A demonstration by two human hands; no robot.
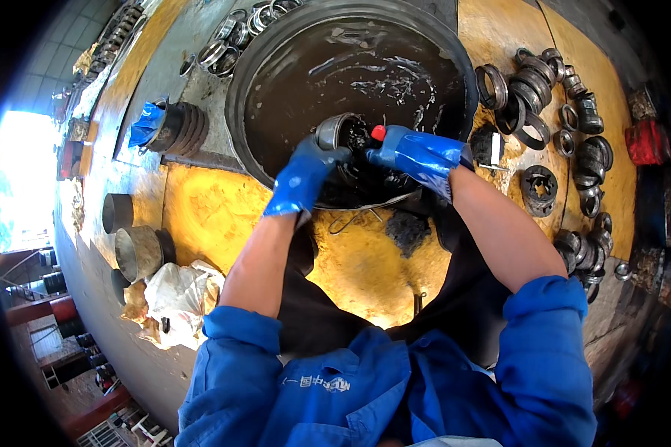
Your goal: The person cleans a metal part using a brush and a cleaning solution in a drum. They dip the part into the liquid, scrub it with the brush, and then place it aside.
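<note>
A wide round basin (235,112) of dark, murky liquid stands in front of me. Over its near side my left hand (306,167), in a blue rubber glove, is closed around a metal ring (328,134) with a dark, wet inside. My right hand (414,153), gloved the same way, is closed on a tool with a red end (379,132) that sticks out above the fingers. The tool's working part is hidden at the ring's opening, so I cannot tell its exact kind. Both hands are close together above the liquid.
Several dark metal rings (529,89) lie on the yellowed boards at right, near a slotted disc (539,190). Shiny rings (235,33) sit beyond the basin's left. At left are stacked rings (186,128), cylinders (138,253) and a plastic bag (183,298). A dark clump (408,232) lies between my legs.
</note>
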